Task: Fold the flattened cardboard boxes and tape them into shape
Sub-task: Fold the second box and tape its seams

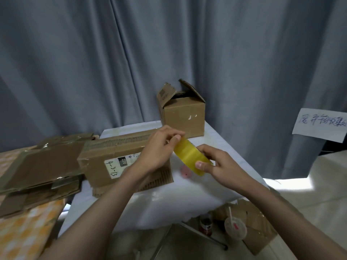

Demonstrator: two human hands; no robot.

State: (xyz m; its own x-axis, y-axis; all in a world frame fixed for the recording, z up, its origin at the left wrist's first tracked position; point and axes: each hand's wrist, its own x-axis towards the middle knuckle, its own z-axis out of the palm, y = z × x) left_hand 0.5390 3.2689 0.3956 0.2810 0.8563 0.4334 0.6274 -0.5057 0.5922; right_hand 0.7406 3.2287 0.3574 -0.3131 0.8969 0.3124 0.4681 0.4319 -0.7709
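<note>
while the right hand grips the yellow tape roll, the left hand pinches at its upper rim, probably seeking the loose end. the folded box lies directly under and left of the left hand, long axis running left to right. its label reads "4-3-13" and "220".

white table, flat box, folded box on it

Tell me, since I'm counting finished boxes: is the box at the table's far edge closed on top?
Open. The far box stands upright with its top flaps raised, dark interior showing.
</note>
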